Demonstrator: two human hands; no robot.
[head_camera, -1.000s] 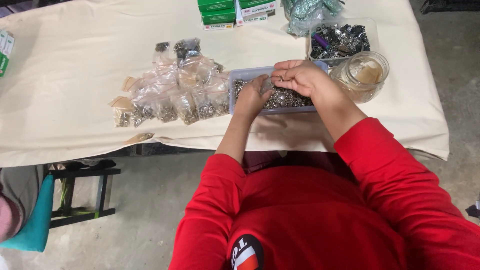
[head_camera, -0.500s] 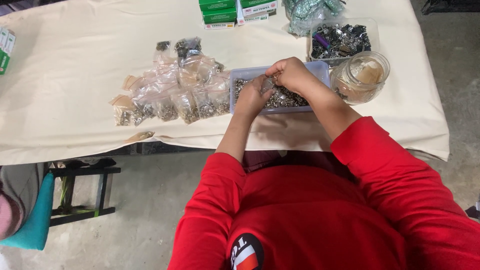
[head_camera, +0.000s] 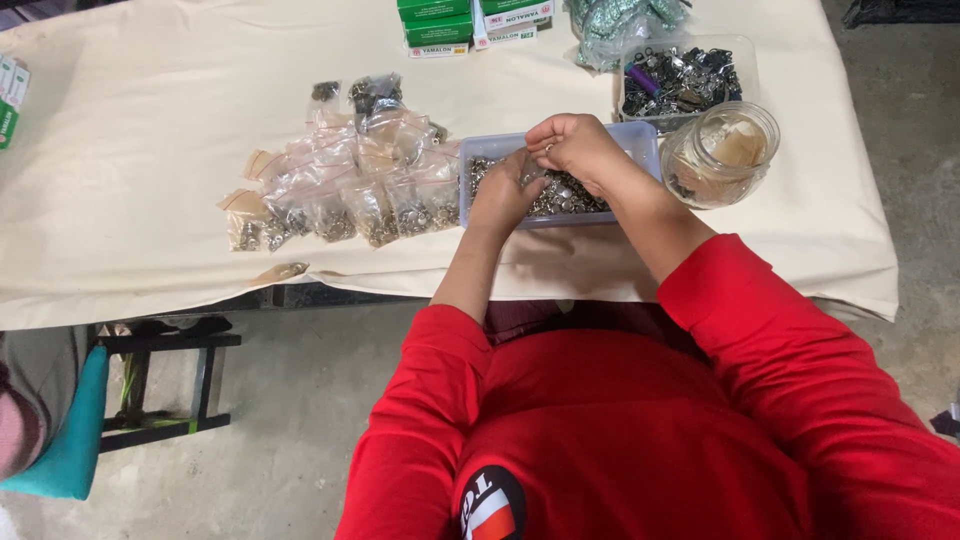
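My left hand (head_camera: 503, 192) and my right hand (head_camera: 578, 150) meet over a pale blue tray (head_camera: 640, 140) filled with small metal parts (head_camera: 572, 197). The left hand's fingers point up into the tray. The right hand is curled, its fingertips touching those of the left. Whatever sits between the fingers is hidden. Red sleeves cover both upper arms. The tray rests on a cream cloth-covered table (head_camera: 150, 150).
Several small clear bags of parts (head_camera: 345, 180) lie left of the tray. A glass jar (head_camera: 720, 155) stands to its right, a clear box of dark metal pieces (head_camera: 685, 78) behind it. Green boxes (head_camera: 438, 20) and teal bags (head_camera: 622, 20) sit at the far edge. A stool (head_camera: 160, 385) stands below left.
My right hand has shifted slightly left, closing onto the fingertips of the left hand. The left hand has stayed over the tray.
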